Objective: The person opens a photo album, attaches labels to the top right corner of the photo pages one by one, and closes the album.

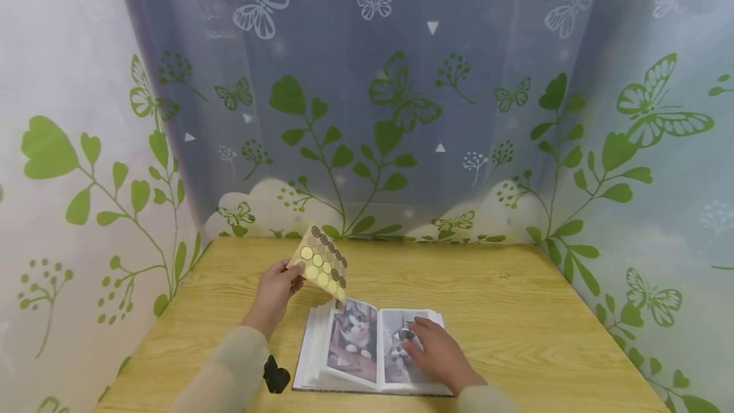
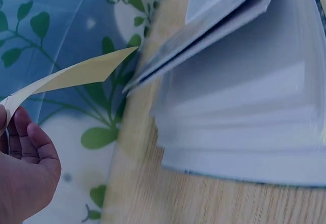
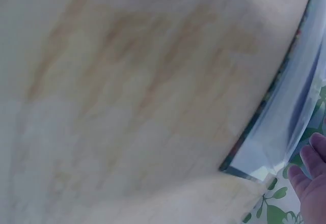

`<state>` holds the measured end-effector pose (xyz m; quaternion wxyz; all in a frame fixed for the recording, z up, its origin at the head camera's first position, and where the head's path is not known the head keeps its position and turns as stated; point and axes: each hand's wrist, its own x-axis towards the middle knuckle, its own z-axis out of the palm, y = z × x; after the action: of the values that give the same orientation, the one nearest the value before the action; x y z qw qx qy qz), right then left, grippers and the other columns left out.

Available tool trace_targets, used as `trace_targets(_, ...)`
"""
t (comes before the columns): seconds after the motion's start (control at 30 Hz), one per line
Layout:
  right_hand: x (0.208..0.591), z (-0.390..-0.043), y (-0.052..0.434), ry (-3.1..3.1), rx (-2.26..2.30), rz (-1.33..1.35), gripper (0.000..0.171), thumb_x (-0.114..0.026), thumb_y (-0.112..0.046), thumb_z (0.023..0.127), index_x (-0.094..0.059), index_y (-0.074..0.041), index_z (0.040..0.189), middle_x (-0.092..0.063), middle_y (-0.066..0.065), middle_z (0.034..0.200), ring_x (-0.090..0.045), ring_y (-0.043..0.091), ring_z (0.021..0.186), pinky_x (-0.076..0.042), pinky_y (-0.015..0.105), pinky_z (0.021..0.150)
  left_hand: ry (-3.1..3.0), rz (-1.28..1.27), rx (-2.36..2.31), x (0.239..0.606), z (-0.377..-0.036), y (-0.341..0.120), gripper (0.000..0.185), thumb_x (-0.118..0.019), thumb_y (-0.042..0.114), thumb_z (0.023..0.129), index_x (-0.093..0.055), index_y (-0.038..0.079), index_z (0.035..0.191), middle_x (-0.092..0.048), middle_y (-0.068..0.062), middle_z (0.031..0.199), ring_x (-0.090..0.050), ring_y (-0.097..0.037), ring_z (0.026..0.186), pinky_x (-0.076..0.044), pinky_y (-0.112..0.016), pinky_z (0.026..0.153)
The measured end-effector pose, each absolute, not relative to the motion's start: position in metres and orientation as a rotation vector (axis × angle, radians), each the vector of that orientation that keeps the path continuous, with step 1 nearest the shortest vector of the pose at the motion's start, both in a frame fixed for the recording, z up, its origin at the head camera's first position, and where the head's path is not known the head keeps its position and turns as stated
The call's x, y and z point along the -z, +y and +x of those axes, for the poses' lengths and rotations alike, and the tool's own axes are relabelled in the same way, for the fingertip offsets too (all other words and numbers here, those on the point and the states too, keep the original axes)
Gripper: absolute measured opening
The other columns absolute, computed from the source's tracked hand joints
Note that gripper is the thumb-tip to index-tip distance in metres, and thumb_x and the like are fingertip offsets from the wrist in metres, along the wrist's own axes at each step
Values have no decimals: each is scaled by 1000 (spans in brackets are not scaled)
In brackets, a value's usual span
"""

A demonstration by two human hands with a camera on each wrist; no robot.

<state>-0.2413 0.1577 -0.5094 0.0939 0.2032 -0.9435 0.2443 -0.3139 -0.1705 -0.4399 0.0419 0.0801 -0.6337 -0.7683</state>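
My left hand (image 1: 274, 292) pinches a yellowish sheet of round stickers (image 1: 321, 266) by its edge and holds it tilted over the album's upper left corner. Yellow and dark circles cover its face. In the left wrist view the sheet (image 2: 86, 76) curves away from the fingers. Below lies an open photo album (image 1: 312, 349), with a cat photo (image 1: 355, 343) on its left page and another picture (image 1: 395, 362) on the right. My right hand (image 1: 440, 349) overlaps that right page, its fingers spread and relaxed, hiding part of the picture. The right wrist view shows its fingers beside the album's edge (image 3: 265, 142).
The album lies on a light wooden table (image 1: 516, 311). A curtain (image 1: 355, 113) with leaves and butterflies stands behind the table and along both sides. A black heart-like shape (image 1: 276, 375) shows between the left sleeve (image 1: 229, 362) and the album.
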Motion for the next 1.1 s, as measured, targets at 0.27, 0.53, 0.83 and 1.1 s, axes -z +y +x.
trace_targets(0.27, 496, -252, 144, -2845, -912, 504, 42, -63, -29, 97, -63, 2, 126, -54, 25, 136, -50, 46, 125, -38, 60, 105, -1871, 203, 2442, 439, -306, -136, 15, -61, 7, 98, -60, -5, 106, -59, -1, 78, -56, -12, 74, -51, -24, 70)
trace_targets(0.53, 483, -258, 131, -2806, -1205, 315, 43, -53, -31, 102, -62, 2, 129, -55, 25, 136, -48, 46, 127, -37, 59, 106, -1829, 65, 2550, 438, -294, -102, 10, -62, 5, 97, -62, -4, 101, -59, 0, 73, -55, -11, 69, -48, -23, 66)
trace_targets(0.83, 477, -259, 125, -2592, -1735, 2, 32, -50, -24, 104, -66, 3, 113, -65, 14, 103, -59, 27, 94, -52, 44, 79, -1903, 92, 2530, 446, -288, -96, 14, -63, 8, 97, -62, -4, 105, -60, 0, 74, -57, -11, 70, -49, -24, 67)
trace_targets(1.1, 468, -262, 125, -2493, -1834, -186, 28, -53, -23, 101, -63, 1, 90, -54, 4, 84, -46, 19, 78, -39, 31, 65, -1879, 166, 2537, 448, -285, -92, 11, -65, 10, 96, -62, 0, 96, -62, -1, 74, -60, -13, 70, -51, -27, 68)
